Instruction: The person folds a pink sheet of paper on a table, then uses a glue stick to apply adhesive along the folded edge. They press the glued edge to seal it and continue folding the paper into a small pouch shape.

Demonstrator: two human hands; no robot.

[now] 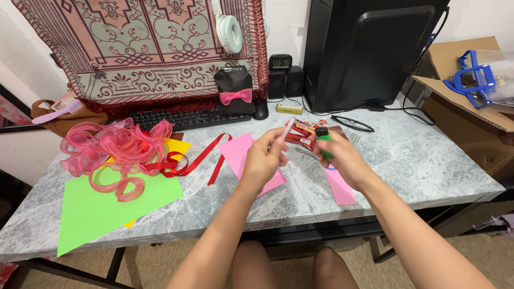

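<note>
Head view, left hand: my left hand [265, 158], centre of the frame, closes its fingertips on a thin pink strip [287, 130] that stands tilted up and to the right.
Head view, right hand: my right hand [338, 155] wraps shut around a green lighter [323, 137], its top just beside the strip.
Below them: pink paper [241, 152] on the marble table [428, 166], red ribbon [206, 155] to the left.
Risk: I judge a flame this near could scorch my fingertips or the paper below, should either hand drift.
Hard to see: no flame shows; my thumb on the lighter is hidden; the red packet [301, 134] behind is partly covered.
</note>
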